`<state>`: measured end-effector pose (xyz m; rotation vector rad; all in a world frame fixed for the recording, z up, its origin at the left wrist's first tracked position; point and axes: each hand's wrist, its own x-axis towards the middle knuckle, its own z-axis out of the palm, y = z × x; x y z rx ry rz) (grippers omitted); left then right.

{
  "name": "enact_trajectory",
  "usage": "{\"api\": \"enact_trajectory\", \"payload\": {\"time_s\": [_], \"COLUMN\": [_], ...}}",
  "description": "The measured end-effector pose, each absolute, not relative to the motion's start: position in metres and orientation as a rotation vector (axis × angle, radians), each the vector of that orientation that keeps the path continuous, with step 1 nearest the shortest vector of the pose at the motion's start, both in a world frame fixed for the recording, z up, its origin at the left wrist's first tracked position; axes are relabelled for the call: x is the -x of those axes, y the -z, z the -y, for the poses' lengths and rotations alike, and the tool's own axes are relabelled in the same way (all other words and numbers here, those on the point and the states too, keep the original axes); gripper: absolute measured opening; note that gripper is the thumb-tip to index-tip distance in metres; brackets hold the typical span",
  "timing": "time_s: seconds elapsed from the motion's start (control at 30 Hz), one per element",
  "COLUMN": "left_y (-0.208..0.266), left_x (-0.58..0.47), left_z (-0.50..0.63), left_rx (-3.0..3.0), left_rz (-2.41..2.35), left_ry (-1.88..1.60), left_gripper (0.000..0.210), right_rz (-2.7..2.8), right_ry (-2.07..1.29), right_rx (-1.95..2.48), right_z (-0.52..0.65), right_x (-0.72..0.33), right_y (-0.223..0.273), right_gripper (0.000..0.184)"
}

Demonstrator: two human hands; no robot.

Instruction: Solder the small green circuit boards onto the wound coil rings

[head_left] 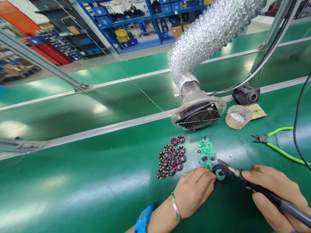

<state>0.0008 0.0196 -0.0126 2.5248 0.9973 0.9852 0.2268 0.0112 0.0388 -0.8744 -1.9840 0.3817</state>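
My right hand (279,197) grips a soldering iron (267,195), its tip pointing left above a black round holder (226,174). A small green circuit board (220,174) with a dark component sits in that holder. My left hand (195,187), wearing a metal bracelet (176,207), is closed in a pinch at the holder's left edge; whatever lies between the fingertips is hidden. Just beyond the fingers is a pile of green circuit boards (206,150). To the left, several ring-shaped coils (171,161) lie grouped on the green work surface (102,187).
A fume extractor fan (200,117) hangs behind the boards on a silver foil duct (194,48). At the right are a round tub (234,120), a sponge tray (256,111), a black iron stand (246,95) and green-handled cutters (279,147). A black cable (295,129) crosses the right edge.
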Motion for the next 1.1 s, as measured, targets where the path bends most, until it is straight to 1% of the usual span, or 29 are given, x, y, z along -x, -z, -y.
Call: {"api": "enact_trajectory", "payload": {"time_s": [0.07,0.1,0.2,0.27,0.47,0.6,0.73,0.87,1.1], "left_y": [0.014,0.015,0.017,0.017,0.01,0.003,-0.001,-0.003,-0.006], "left_x": [0.0,0.0,0.001,0.001,-0.008,-0.014,-0.015,-0.013,-0.013], "left_z": [-0.019,-0.019,-0.018,-0.017,-0.014,-0.016,-0.021,-0.023,-0.023], "left_rx": [-2.528,-2.53,-2.531,-2.491,-2.198,-1.789,-1.564,-1.464,-1.485], "left_rz": [-0.994,-0.997,-1.013,-1.022,-1.051,-1.198,-1.225,-1.226,-1.238], "left_ry": [-0.978,-0.97,-0.941,-0.919,-0.935,-0.795,-0.724,-0.676,-0.672], "left_gripper": [0.009,0.009,0.009,0.01,0.007,0.008,0.009,0.007,0.008], "right_rz": [1.96,1.975,2.078,2.108,2.093,2.082,2.13,2.155,2.171], "right_ry": [-0.432,-0.456,-0.491,-0.512,-0.545,-0.48,-0.446,-0.414,-0.459], "right_rx": [0.856,0.855,0.839,0.832,0.838,0.743,0.643,0.652,0.638], "right_z": [-0.016,-0.018,-0.024,-0.025,-0.026,-0.025,-0.024,-0.024,-0.023], "right_x": [-0.218,-0.213,-0.204,-0.201,-0.202,-0.203,-0.205,-0.205,-0.205], "right_y": [-0.025,-0.018,-0.001,0.004,0.004,0.007,0.006,0.005,0.005], "right_gripper": [0.039,0.039,0.03,0.028,0.032,0.035,0.039,0.039,0.043]}}
